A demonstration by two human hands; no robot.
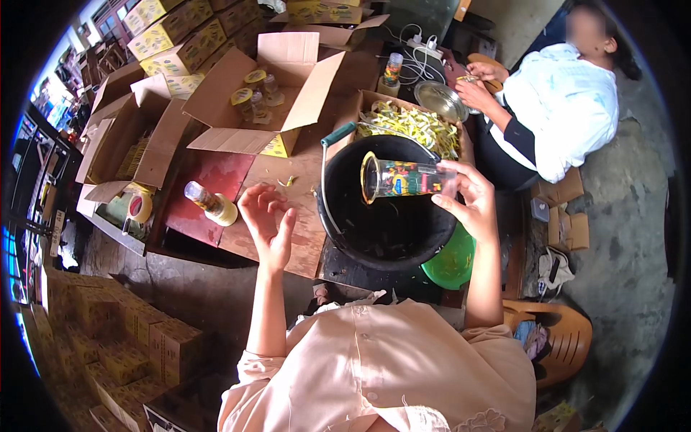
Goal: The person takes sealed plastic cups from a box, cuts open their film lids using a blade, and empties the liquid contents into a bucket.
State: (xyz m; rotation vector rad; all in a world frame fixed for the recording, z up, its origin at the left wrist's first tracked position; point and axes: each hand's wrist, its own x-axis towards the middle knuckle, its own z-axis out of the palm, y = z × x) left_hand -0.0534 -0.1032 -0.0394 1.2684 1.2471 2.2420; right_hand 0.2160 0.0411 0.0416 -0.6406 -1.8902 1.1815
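My right hand [469, 197] holds a clear printed plastic cup [407, 179] by its base. The cup lies sideways above a black bucket [378, 237] that has a green-gripped wire handle, its rim pointing left. My left hand [267, 224] is raised over the wooden table [302, 237], fingers apart and curled, with nothing in it. Left of that hand, a printed clear cup [203, 195] stands on a pale yellow round base [222, 211]. An open cardboard box [302, 102] behind holds several clear cups with yellow lids [242, 96].
A box of yellow-green strips [415, 124] and a metal bowl [440, 100] are behind the bucket; a green basin [451, 262] is below it. A seated co-worker [561, 108] handles something at back right. Tape roll [140, 208] and stacked cartons [178, 43] are left.
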